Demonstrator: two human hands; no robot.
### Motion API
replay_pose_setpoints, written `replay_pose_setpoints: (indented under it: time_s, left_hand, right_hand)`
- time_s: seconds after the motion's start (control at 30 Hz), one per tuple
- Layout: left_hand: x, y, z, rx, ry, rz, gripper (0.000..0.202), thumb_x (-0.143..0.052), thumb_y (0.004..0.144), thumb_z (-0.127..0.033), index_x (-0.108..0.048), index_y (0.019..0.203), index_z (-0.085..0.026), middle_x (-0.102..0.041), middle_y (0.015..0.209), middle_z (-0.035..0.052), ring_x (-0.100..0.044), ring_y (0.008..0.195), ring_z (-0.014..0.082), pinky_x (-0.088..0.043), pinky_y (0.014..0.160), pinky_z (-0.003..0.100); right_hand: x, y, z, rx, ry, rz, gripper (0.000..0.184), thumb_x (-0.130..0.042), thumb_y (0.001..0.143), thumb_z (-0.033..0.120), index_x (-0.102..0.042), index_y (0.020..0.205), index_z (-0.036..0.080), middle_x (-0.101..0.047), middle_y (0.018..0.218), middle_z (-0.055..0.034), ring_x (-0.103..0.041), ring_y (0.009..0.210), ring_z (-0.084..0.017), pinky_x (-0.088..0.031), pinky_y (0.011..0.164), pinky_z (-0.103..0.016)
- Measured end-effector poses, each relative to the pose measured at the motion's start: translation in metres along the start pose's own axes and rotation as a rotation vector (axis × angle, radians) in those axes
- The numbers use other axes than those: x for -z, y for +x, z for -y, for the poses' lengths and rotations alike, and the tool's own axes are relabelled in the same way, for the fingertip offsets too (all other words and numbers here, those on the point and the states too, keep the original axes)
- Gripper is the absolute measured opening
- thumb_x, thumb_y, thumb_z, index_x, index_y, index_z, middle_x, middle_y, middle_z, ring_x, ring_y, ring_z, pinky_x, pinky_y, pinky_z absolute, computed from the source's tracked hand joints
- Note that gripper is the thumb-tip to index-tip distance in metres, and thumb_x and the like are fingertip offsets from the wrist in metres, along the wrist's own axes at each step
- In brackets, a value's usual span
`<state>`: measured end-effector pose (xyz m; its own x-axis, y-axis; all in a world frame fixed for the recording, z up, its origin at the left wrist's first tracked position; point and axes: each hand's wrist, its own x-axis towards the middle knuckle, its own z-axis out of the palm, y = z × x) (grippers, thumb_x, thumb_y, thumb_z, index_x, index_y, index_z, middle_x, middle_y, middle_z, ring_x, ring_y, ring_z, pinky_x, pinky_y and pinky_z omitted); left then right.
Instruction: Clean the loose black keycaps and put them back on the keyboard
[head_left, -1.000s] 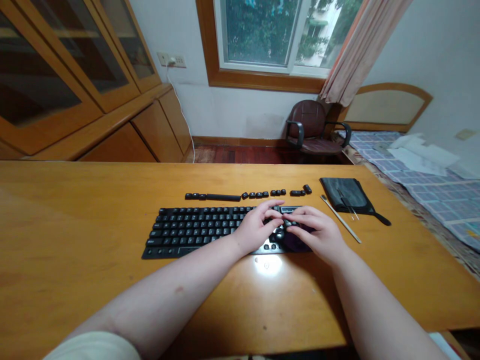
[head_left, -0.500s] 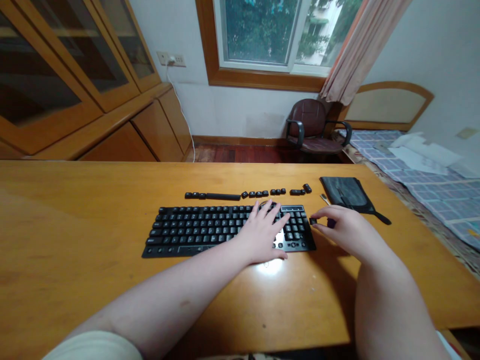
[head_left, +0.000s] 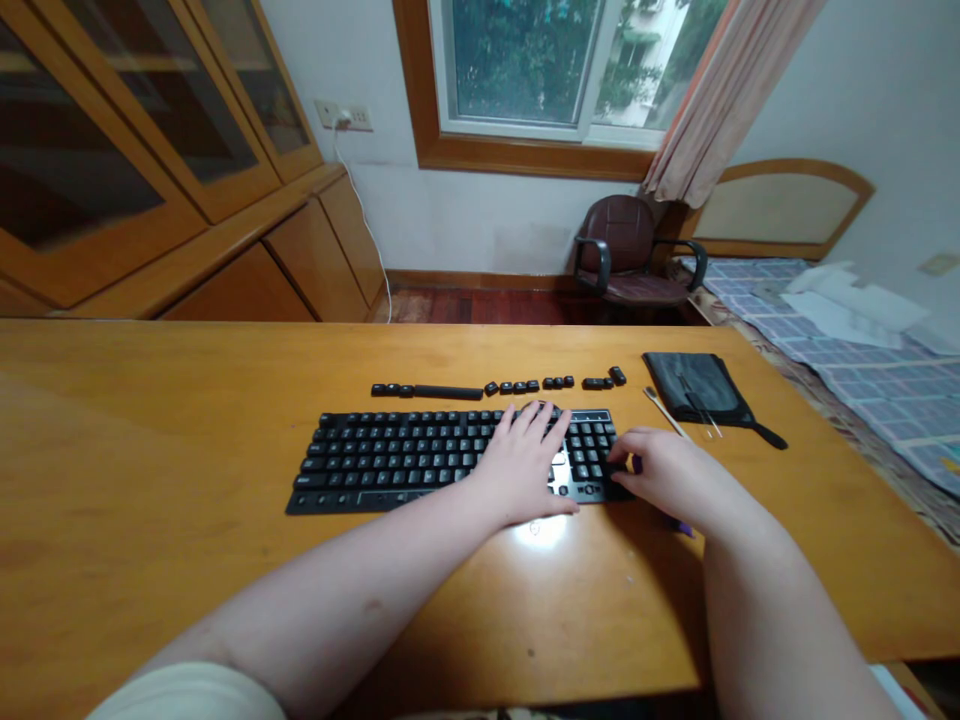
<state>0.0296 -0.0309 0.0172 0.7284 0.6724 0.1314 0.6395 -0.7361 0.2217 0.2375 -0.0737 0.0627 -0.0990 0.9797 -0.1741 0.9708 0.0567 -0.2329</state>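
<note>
A black keyboard (head_left: 405, 450) lies on the wooden table, with keycaps gone along its front row. My left hand (head_left: 521, 465) is spread flat over its right-middle part, palm down, holding nothing. At the right end of the number pad, the thumb and fingertips of my right hand (head_left: 660, 470) are pinched round a black keycap, which the fingers largely hide. A slim purple item (head_left: 682, 528) shows beneath that palm; its kind is hidden. Behind the keyboard, loose keycaps (head_left: 519, 387) and the long space bar (head_left: 448, 392) form a row.
Right of the keyboard lie a small brush (head_left: 664, 410) and a black pouch (head_left: 694, 385) with thin metal wires on it. Beyond the table (head_left: 187, 430) stand a brown armchair (head_left: 619, 250), a bed (head_left: 810, 310) and a glass-fronted cabinet (head_left: 135, 130).
My right hand has moved left and toward me with the keycap, onto the number pad's right edge. The brush now shows more fully. My left hand stays in place.
</note>
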Motion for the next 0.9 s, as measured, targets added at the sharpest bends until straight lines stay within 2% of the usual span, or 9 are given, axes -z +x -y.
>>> replay_pose_setpoints:
  time_s: [0.27, 0.63, 0.9]
  left_hand:
    - [-0.0019, -0.0002, -0.0003, 0.003, 0.017, 0.006, 0.109, -0.054, 0.06, -0.073, -0.015, 0.144, -0.015, -0.023, 0.15, 0.0154, -0.017, 0.138, 0.0324, -0.008, 0.111, 0.05]
    - [-0.0038, -0.0002, -0.001, 0.013, 0.037, 0.008, 0.111, -0.053, 0.06, -0.074, -0.012, 0.145, -0.014, -0.022, 0.15, 0.0164, -0.016, 0.138, 0.0333, -0.009, 0.111, 0.052]
    - [-0.0043, 0.0005, -0.0008, 0.013, 0.027, 0.002, 0.111, -0.053, 0.06, -0.074, -0.013, 0.145, -0.015, -0.022, 0.15, 0.0164, -0.017, 0.138, 0.0329, -0.008, 0.111, 0.051]
  right_hand:
    - [-0.001, 0.0014, 0.0063, -0.047, -0.069, 0.033, 0.011, -0.063, 0.067, 0.022, -0.069, 0.077, 0.025, -0.069, 0.081, -0.0008, -0.062, 0.072, -0.018, -0.041, 0.062, -0.025]
    - [-0.0027, 0.0025, 0.003, -0.098, -0.085, 0.036, 0.016, -0.063, 0.069, 0.023, -0.072, 0.08, 0.028, -0.072, 0.081, -0.0008, -0.064, 0.072, -0.018, -0.042, 0.063, -0.025]
    - [-0.0026, 0.0019, 0.0033, -0.053, -0.082, 0.023, 0.017, -0.057, 0.072, 0.021, -0.072, 0.076, 0.028, -0.072, 0.085, 0.0002, -0.064, 0.075, -0.019, -0.045, 0.067, -0.026]
